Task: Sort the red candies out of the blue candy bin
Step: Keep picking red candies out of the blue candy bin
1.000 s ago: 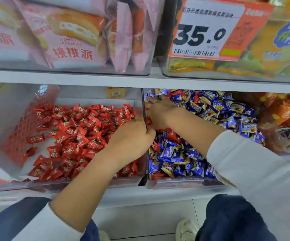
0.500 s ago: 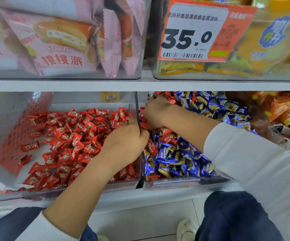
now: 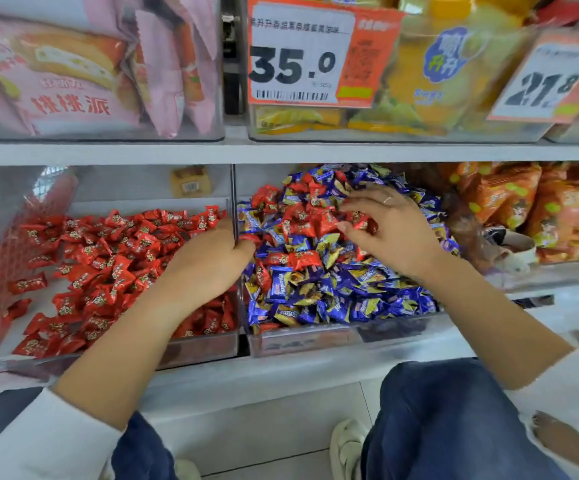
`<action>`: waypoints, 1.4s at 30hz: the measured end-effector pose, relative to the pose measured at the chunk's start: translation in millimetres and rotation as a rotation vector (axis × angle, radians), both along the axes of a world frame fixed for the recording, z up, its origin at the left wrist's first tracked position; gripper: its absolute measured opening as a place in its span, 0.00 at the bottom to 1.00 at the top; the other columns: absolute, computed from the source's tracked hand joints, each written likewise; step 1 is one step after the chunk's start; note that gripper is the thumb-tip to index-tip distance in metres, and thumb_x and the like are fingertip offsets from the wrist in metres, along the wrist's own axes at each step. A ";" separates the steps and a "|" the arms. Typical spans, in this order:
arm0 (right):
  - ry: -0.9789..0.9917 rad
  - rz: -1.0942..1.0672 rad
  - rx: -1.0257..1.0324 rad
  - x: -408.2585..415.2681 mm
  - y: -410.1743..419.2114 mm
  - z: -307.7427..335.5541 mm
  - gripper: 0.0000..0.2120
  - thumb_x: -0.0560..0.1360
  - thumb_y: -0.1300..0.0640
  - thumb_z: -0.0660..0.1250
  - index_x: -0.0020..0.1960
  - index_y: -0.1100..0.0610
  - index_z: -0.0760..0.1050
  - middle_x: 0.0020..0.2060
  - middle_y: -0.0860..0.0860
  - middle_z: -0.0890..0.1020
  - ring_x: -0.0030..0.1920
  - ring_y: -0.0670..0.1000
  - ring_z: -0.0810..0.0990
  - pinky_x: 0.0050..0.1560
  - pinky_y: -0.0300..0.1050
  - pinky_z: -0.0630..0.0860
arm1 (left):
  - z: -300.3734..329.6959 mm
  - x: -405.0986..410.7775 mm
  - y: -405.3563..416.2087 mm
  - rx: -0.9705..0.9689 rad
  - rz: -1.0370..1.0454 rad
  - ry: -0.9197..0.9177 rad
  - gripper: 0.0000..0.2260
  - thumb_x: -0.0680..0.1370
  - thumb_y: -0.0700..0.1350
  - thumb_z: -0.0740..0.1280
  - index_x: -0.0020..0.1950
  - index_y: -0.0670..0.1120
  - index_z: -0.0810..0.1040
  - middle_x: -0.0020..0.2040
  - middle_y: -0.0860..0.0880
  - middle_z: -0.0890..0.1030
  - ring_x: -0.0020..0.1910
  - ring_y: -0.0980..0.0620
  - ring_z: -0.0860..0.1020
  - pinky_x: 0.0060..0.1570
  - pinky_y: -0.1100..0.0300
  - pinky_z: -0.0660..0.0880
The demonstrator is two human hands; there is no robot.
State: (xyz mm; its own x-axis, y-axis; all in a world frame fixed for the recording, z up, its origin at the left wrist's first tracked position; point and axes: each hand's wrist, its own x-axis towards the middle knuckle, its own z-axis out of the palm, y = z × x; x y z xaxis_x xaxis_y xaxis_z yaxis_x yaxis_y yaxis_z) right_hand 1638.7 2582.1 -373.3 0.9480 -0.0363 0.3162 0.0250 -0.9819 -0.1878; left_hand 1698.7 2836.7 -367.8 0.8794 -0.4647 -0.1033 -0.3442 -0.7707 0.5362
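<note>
The blue candy bin [image 3: 302, 337] holds blue-and-gold wrapped candies [image 3: 333, 296] with a patch of red candies [image 3: 298, 216] mixed in on top toward the back. To its left, the red candy bin [image 3: 205, 344] is filled with red candies [image 3: 108, 265]. My right hand [image 3: 392, 233] hovers over the red patch, with thumb and fingers pinching a red candy [image 3: 362, 223]. My left hand [image 3: 212, 261] sits at the clear divider [image 3: 234, 188] between the bins. Its fingers are curled, with a red candy [image 3: 248, 237] at its fingertips.
A white shelf [image 3: 281, 152] runs just above the bins, carrying pink snack packs [image 3: 73, 74], yellow packs [image 3: 454, 71] and orange price tags [image 3: 316, 53]. Orange snack bags [image 3: 530, 209] fill the bin on the right. My knees and a shoe [image 3: 347, 448] are below.
My right hand has shifted right from the divider to the middle of the blue bin, uncovering the red patch. The view has tilted slightly. My left hand stays at the divider.
</note>
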 end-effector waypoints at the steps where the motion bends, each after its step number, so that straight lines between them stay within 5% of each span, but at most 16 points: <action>1: -0.026 -0.013 0.031 -4.2 -1.6 -2.0 0.26 0.73 0.36 0.56 0.57 0.51 0.80 0.60 0.51 0.79 0.66 0.55 0.71 0.65 0.59 0.68 | 0.3 -0.7 -0.3 0.004 0.004 0.004 0.13 0.81 0.49 0.56 0.63 0.45 0.70 0.55 0.44 0.78 0.47 0.45 0.73 0.46 0.55 0.69; 6: 0.054 -0.010 0.104 -20.6 -7.9 2.8 0.28 0.71 0.35 0.63 0.66 0.49 0.73 0.66 0.52 0.74 0.71 0.56 0.65 0.71 0.58 0.59 | 1.9 -5.8 -2.0 0.109 0.076 -0.354 0.21 0.78 0.50 0.61 0.68 0.44 0.69 0.66 0.40 0.72 0.65 0.40 0.68 0.63 0.48 0.66; 10: 0.131 0.010 0.273 -37.6 -12.1 15.5 0.29 0.69 0.44 0.72 0.69 0.45 0.69 0.70 0.49 0.68 0.72 0.48 0.62 0.70 0.41 0.56 | 10.5 -18.1 -20.1 -0.045 -0.055 -0.521 0.18 0.75 0.49 0.59 0.62 0.46 0.77 0.60 0.45 0.78 0.60 0.42 0.73 0.59 0.50 0.68; 15: 0.019 -0.091 0.383 -55.7 -27.9 28.1 0.22 0.74 0.48 0.69 0.67 0.46 0.71 0.64 0.46 0.74 0.63 0.42 0.70 0.60 0.36 0.65 | 12.2 -27.6 -52.9 -0.126 -0.175 -0.361 0.12 0.79 0.44 0.61 0.61 0.51 0.78 0.57 0.51 0.80 0.43 0.52 0.74 0.47 0.60 0.68; 19: -0.072 -0.223 0.451 -69.8 -42.0 36.1 0.11 0.74 0.52 0.69 0.56 0.49 0.78 0.49 0.45 0.82 0.49 0.44 0.79 0.54 0.44 0.75 | 12.5 -27.3 -74.6 -0.134 -0.261 -0.250 0.16 0.80 0.50 0.61 0.67 0.50 0.72 0.64 0.51 0.76 0.60 0.52 0.75 0.59 0.59 0.68; 22: -0.004 -0.245 0.403 -76.7 -41.6 40.4 0.06 0.70 0.46 0.72 0.42 0.47 0.79 0.35 0.42 0.80 0.37 0.39 0.77 0.38 0.40 0.73 | 11.2 -35.7 -93.3 -0.061 -0.311 -0.205 0.29 0.76 0.63 0.60 0.74 0.53 0.62 0.72 0.50 0.66 0.70 0.49 0.65 0.67 0.55 0.63; 27: 0.251 -0.217 0.262 -76.4 -28.2 31.5 0.17 0.65 0.40 0.73 0.49 0.46 0.77 0.41 0.40 0.79 0.35 0.36 0.74 0.39 0.38 0.70 | -2.8 -40.0 -113.5 -0.001 -0.381 -0.201 0.35 0.73 0.66 0.62 0.76 0.59 0.53 0.76 0.51 0.56 0.74 0.46 0.58 0.71 0.49 0.61; 31: 0.295 -0.183 0.236 -72.0 -20.9 26.9 0.17 0.67 0.46 0.74 0.54 0.48 0.77 0.46 0.43 0.78 0.35 0.35 0.71 0.43 0.37 0.69 | -11.6 -35.0 -114.3 -0.114 -0.344 -0.253 0.25 0.75 0.55 0.68 0.71 0.55 0.68 0.69 0.51 0.67 0.67 0.49 0.67 0.63 0.58 0.65; 37: 0.195 -0.175 0.352 -71.6 -18.2 27.2 0.15 0.72 0.57 0.69 0.57 0.45 0.77 0.38 0.44 0.77 0.37 0.46 0.78 0.43 0.37 0.73 | -10.6 -27.3 -108.6 -0.261 -0.264 -0.209 0.12 0.73 0.49 0.71 0.56 0.52 0.78 0.52 0.52 0.78 0.49 0.52 0.76 0.48 0.62 0.67; 39: 0.095 -0.199 0.500 -73.7 -23.1 31.4 0.13 0.71 0.59 0.67 0.53 0.45 0.78 0.37 0.44 0.78 0.36 0.48 0.79 0.40 0.35 0.73 | -6.9 -25.8 -106.9 -0.331 -0.223 -0.201 0.07 0.75 0.47 0.70 0.52 0.52 0.79 0.49 0.56 0.78 0.42 0.53 0.78 0.43 0.67 0.66; 42: -0.061 -0.292 0.709 -80.8 -35.6 39.3 0.09 0.70 0.60 0.62 0.37 0.46 0.75 0.33 0.46 0.78 0.34 0.53 0.78 0.39 0.49 0.77 | -5.2 -22.5 -104.5 -0.350 -0.208 -0.160 0.03 0.78 0.44 0.66 0.50 0.52 0.74 0.45 0.58 0.75 0.23 0.59 0.68 0.29 0.71 0.65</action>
State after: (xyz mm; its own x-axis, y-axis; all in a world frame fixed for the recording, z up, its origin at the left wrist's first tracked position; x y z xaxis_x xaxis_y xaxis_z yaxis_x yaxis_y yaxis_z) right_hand 1557.9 2546.5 -334.0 0.8504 -0.4960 0.1754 -0.1864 -0.5958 -0.7812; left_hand 1676.2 2732.2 -373.0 0.7559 -0.6161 0.2216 -0.5724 -0.4575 0.6805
